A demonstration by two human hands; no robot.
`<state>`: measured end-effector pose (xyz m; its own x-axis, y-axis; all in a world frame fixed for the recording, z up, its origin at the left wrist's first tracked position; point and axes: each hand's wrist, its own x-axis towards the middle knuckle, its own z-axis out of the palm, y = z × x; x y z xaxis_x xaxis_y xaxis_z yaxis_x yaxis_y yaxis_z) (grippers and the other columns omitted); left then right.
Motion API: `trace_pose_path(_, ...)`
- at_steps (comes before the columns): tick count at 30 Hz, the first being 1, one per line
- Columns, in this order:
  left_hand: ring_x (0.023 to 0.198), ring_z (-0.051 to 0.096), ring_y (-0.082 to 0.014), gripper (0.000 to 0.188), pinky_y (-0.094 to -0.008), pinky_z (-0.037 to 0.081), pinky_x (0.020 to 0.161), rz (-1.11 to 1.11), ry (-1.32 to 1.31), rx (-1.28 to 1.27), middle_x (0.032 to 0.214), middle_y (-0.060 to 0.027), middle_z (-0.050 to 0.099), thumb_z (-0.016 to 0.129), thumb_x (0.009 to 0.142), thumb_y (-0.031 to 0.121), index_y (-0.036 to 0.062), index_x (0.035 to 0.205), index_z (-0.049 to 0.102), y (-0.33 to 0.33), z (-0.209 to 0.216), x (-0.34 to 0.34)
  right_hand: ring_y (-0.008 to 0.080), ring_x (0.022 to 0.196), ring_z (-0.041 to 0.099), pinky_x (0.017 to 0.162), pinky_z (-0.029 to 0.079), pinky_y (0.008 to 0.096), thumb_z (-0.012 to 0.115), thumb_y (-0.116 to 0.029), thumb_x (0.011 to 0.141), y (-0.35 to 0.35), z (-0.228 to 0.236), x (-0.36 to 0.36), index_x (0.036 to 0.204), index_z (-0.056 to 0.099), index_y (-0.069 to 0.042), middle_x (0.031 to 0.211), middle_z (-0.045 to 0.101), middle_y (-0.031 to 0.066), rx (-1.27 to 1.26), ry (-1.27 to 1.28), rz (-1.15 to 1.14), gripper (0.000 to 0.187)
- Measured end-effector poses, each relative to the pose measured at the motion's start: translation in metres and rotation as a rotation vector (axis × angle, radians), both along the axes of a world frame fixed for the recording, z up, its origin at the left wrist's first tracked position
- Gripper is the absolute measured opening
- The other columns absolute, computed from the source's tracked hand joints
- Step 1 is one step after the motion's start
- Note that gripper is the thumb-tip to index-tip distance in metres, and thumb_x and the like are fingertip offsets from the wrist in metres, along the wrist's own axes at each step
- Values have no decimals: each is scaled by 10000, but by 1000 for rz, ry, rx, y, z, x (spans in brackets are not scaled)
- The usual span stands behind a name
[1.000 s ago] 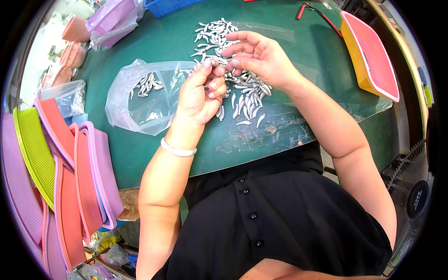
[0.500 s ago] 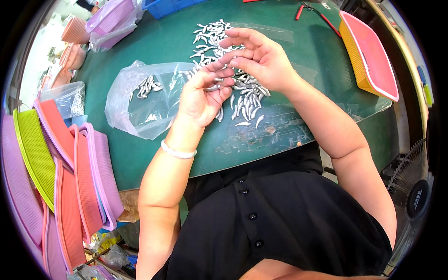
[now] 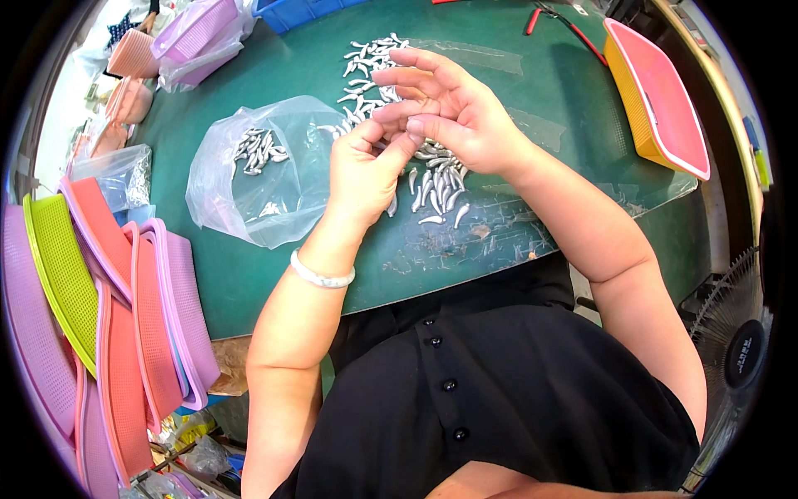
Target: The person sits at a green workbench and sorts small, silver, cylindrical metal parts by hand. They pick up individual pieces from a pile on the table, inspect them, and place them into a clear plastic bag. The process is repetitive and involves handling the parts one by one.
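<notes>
My left hand (image 3: 363, 170), with a pale bangle on its wrist, is closed, its thumb pressed toward the curled fingers. Against its fingertips, my right hand (image 3: 465, 112) pinches thumb to forefinger while its other fingers stay loosely raised. Whatever lies between the fingertips is hidden or too small to name. Beneath and beyond both hands spreads a pile of small curved silver pieces (image 3: 441, 187), partly covered by them. Left of my left hand lies a clear plastic bag (image 3: 218, 200) with a small heap of silver pieces (image 3: 259, 151) on or in it.
The green table (image 3: 382, 279) has clear tape strips on it. At right stands a yellow-and-pink basket (image 3: 665, 108), with red-handled pliers (image 3: 573, 32) nearby. Stacked colored baskets (image 3: 150, 324) crowd the left edge. A blue crate (image 3: 303, 10) sits at the back; a fan (image 3: 742, 353) stands lower right.
My left hand has turned and closed its thumb in against the fingers. My right hand has shifted slightly left, closer to it. More silver pieces show at the plastic bag.
</notes>
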<state>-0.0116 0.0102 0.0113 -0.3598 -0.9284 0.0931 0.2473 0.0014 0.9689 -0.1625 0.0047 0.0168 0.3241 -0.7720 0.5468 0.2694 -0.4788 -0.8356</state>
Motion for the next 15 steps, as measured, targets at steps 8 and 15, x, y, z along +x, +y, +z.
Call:
trace_pose_path(8, 612, 462, -40, 89, -181, 372, 528, 185, -123, -375, 708, 9, 529, 642, 744, -4, -13, 828, 616, -6, -11, 2, 169, 943, 552, 841, 432, 286, 439, 39, 837, -4, -2, -9, 1304, 294, -29, 1089, 531, 129, 179, 49, -67, 493)
trace_pose_path(15, 636, 488, -48, 119, -178, 402, 568, 164, 38, -222, 754, -9, 552, 626, 775, 14, -19, 889, 611, -6, -7, 0, 96, 791, 543, 738, 451, 231, 479, 45, 822, 0, 1, -9, 1275, 347, -17, 873, 581, 64, 311, 119, 11, 476)
